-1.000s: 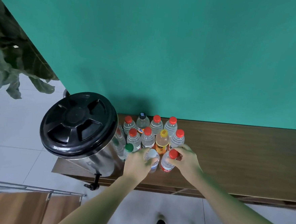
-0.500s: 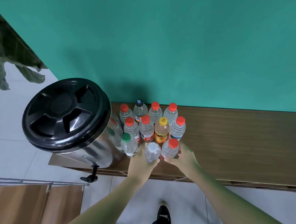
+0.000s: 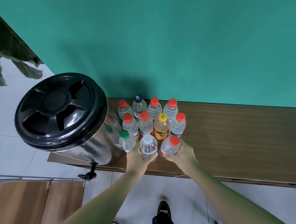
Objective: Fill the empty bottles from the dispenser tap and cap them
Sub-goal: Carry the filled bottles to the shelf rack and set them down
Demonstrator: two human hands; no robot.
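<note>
At the centre of the frame a cluster of capped plastic bottles stands on a brown wooden shelf (image 3: 238,135) that runs against a teal wall (image 3: 166,43). In the front row of the cluster, the left hand (image 3: 138,157) curls around the lower body of a clear white-capped bottle (image 3: 148,145), gripping it from the near side. Just to the right, the right hand (image 3: 182,154) wraps around a red-capped bottle (image 3: 171,145), with its fingers reaching round the far side of it. The two held bottles stand upright and nearly touch each other. Left of them, beside the left hand, is a green-capped bottle (image 3: 126,141).

Behind the front row stand more bottles: several clear ones with red caps, an orange-labelled bottle with a yellow cap (image 3: 161,126) in the middle row, and a bottle with a dark cap (image 3: 139,106) in the back row by the wall. All carry caps, and the clear ones look filled.

At the left of the frame, on the shelf's end, sits a steel drinks dispenser (image 3: 81,149) with a black ribbed lid (image 3: 59,109). Its shiny side mirrors the nearby bottles. The black dispenser tap (image 3: 89,173) juts out below the shelf's front edge, at lower left of the cluster and well apart from both hands.

At bottom centre a dark shoe (image 3: 163,210) stands on the pale tiled floor (image 3: 6,147), and plant leaves (image 3: 0,61) hang at upper left.
</note>
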